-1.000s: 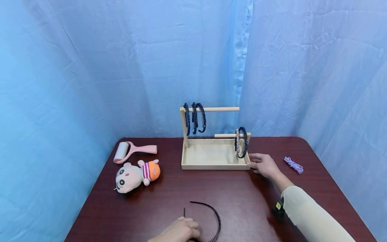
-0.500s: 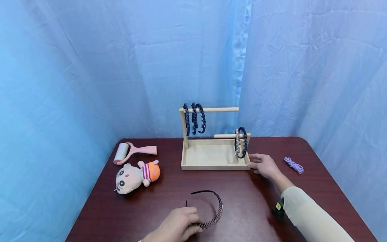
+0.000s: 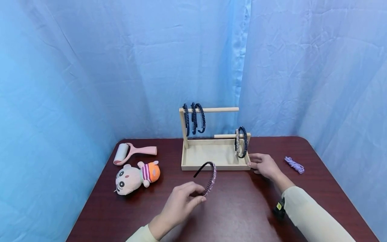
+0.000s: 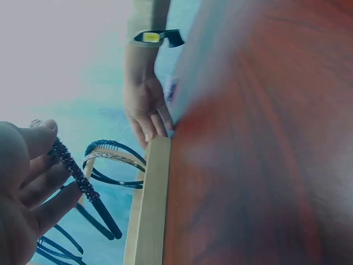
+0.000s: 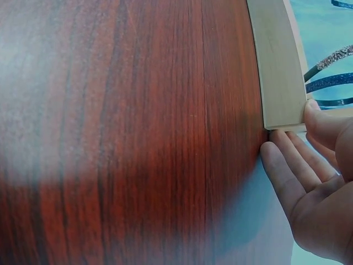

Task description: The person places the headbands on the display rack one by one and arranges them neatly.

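Observation:
My left hand (image 3: 181, 203) pinches a dark toothed headband (image 3: 212, 179) with pinkish glitter between thumb and fingers. It is raised in front of a wooden rack with a tray base (image 3: 208, 168), its curve upward and right in the head view. The left wrist view shows the headband's glittery band (image 4: 71, 168) running down past the fingers to a plain black end. My right hand (image 3: 263, 165) rests at the tray's front right corner. There its thumb touches the rim (image 5: 284, 72), with the other fingers mostly straight against the end wall.
Several black headbands (image 3: 194, 118) hang on the rack's upper bar (image 3: 223, 109). A black headband (image 3: 243, 143) and a silvery one (image 3: 237, 144) hang on the lower bar (image 3: 224, 136). A pink lint roller (image 3: 142, 150) and plush doll (image 3: 130, 179) lie left, a purple cord bundle (image 3: 294, 165) right.
My left hand has lifted the glitter headband from near the table's front and carried it forward toward the rack, turning it more upright. My right hand has stayed at the tray corner.

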